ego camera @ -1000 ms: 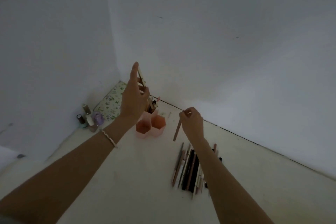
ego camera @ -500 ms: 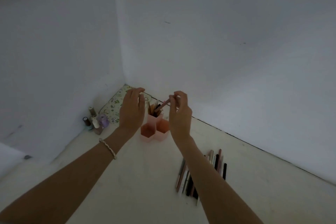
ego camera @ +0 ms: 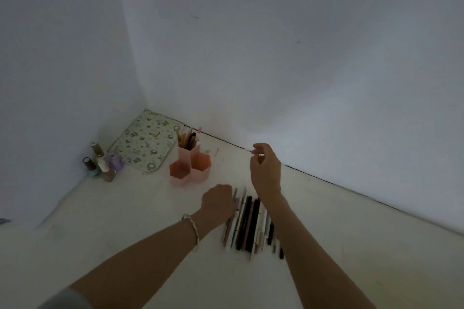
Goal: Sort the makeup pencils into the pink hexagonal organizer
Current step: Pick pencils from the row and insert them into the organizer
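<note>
Pink organizer stands on the white surface, far left of centre; its tall far cell holds several pencils, the two near cells show none. A row of loose pencils lies right of centre. Left hand, fingers curled, rests at the row's left far end; whether it grips one cannot be told. Right hand hovers above, fingers pinched narrow. Bottles and a patterned pouch sit in the far left corner.
</note>
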Tool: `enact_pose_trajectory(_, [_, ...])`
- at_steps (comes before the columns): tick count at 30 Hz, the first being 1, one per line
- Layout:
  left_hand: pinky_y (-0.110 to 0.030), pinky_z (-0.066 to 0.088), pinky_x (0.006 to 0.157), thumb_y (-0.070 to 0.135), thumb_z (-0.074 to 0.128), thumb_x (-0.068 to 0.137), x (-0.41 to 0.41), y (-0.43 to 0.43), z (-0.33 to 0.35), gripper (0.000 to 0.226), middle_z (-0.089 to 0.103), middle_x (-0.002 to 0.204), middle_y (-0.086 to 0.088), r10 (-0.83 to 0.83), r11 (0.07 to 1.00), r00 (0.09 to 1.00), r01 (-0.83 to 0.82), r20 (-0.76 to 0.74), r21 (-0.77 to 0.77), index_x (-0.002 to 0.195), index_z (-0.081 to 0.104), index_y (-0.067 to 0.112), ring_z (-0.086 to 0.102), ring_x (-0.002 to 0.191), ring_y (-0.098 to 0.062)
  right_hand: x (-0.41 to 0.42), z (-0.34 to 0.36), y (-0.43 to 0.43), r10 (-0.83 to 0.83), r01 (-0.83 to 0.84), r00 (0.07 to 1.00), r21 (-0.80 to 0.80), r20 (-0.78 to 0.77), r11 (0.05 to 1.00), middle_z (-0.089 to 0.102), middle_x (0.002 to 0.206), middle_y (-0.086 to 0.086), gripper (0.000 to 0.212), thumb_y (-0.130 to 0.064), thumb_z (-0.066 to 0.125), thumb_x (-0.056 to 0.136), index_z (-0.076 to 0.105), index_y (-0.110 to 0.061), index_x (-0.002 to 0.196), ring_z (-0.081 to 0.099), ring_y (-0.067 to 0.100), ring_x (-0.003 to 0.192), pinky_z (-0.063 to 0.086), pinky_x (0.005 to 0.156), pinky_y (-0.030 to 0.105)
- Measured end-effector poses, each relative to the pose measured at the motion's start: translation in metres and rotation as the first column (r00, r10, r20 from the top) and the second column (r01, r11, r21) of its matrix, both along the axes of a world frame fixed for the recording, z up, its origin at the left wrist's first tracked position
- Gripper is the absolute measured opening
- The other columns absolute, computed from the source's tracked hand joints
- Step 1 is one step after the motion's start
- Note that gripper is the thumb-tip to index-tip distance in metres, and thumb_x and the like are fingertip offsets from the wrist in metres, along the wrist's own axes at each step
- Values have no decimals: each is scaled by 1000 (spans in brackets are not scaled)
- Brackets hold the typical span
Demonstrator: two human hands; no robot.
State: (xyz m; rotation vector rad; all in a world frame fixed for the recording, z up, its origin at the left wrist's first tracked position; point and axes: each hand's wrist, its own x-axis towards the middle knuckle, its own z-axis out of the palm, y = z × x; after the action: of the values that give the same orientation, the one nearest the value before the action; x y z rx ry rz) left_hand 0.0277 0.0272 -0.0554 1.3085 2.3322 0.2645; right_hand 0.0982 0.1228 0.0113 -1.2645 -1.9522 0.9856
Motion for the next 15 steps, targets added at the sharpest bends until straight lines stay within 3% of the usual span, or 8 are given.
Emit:
enact_pose_trajectory(3, [-34,47,87,40,35,102,20,4,-18,38,61,118,-8,50,998,998,-48,28,-45,114,55,10,60,108,-27,32,-4,6,-33,33,999,-4,41,999,67,98,-6,28,-4,48,91,62,-16,112,59,10,69,50,65,26])
enact_pose_trajectory(6, [-31,45,83,35,34,104,27,7,-26,34,61,118,-9,95,995,994,-93,48,-48,113,54,9,61,106,-26,50,-10,8,-65,66,997,-13,44,998,67,90,-5,21,-7,51,93,65,-15,106,55,9,62,45,61,22])
enact_pose_trajectory(10, [-31,47,84,26,43,102,29,12,-25,26,62,119,-11,153,985,979,-140,134,-101,112,57,6,61,107,-27,58,-19,5,-67,69,997,-54,35,996,67,87,-4,19,-6,52,93,66,-12,104,54,12,59,50,61,31])
enact_pose_trajectory(15, [-32,47,85,30,47,99,28,16,-22,28,61,117,-11,261,963,944,-240,202,-124,110,57,6,60,108,-27,51,-26,-2,-47,50,998,-98,34,994,67,90,-5,20,-7,49,94,65,-14,104,51,11,53,49,58,30])
